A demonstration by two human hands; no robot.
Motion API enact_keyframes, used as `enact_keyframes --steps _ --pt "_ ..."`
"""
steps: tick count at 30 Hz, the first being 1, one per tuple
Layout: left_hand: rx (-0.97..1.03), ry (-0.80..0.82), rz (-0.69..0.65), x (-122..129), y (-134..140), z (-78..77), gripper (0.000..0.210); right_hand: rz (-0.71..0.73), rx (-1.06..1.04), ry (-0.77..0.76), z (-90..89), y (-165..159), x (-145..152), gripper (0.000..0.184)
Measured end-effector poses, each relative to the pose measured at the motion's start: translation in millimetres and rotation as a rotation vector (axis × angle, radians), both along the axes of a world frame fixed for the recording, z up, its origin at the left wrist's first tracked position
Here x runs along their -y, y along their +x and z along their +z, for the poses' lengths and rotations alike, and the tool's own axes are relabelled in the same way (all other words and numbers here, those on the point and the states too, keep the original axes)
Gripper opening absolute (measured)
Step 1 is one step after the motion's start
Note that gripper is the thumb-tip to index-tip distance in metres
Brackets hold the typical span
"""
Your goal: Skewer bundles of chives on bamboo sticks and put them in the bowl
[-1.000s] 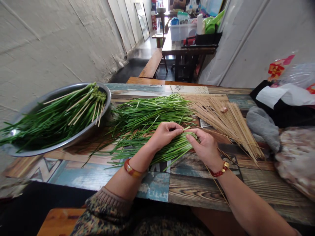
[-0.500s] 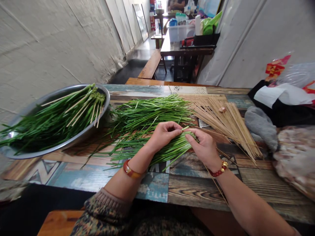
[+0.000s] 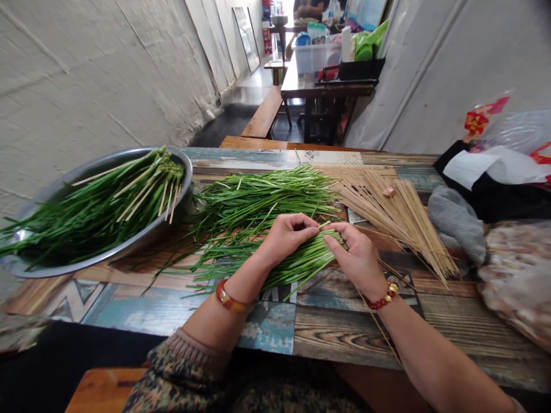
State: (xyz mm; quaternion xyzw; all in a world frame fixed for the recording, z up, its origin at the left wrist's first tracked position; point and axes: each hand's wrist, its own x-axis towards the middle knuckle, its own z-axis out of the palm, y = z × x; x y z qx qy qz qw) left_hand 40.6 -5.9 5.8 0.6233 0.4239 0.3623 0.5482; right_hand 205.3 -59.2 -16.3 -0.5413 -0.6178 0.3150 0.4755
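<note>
A row of garlic chives (image 3: 307, 258) lies on the patchwork-print table, its cut ends to the right beneath my hands. My left hand (image 3: 287, 236) is closed, thumb and fingers pinching chive stalks near those ends. Just to its right, my right hand (image 3: 355, 249) also pinches at the stalk ends, fingertips almost meeting the left ones. A thin skewer (image 3: 381, 327) slants from under my right hand down past the table's front edge; whether the hand grips it is hidden. Behind my hands spreads a loose pile of chives (image 3: 271, 192).
At the left, a metal basin (image 3: 124, 252) holds skewered chives. Many bamboo skewers (image 3: 413, 223) are fanned out at the right, beside a grey plastic bag (image 3: 456, 221) and a clear bag of pale pieces (image 3: 519, 275). A bench (image 3: 264, 112) and another table (image 3: 297, 80) stand beyond.
Both hands stay at the chive ends with only very slight finger movement. Far at the back, a person's arms have shifted a little.
</note>
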Motion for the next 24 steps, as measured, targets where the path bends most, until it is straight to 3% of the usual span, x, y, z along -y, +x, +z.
enact_keyframes --steps 5,11,18,24 --pt "-0.019 -0.005 0.013 0.8 0.4 0.8 0.017 -0.051 -0.02 0.005 -4.8 -1.7 1.2 0.045" --pt "-0.032 0.002 0.014 2.1 1.6 2.3 0.016 -0.049 0.017 0.035 -7.4 -4.1 2.4 0.031" --pt "-0.072 -0.013 -0.049 -1.2 -3.4 7.6 0.021 -0.045 0.007 0.017 -8.5 -3.5 1.3 0.027" --pt "-0.137 0.101 -0.033 -1.9 -2.9 4.2 0.02 -0.054 0.014 0.01 -9.8 -2.9 0.4 0.029"
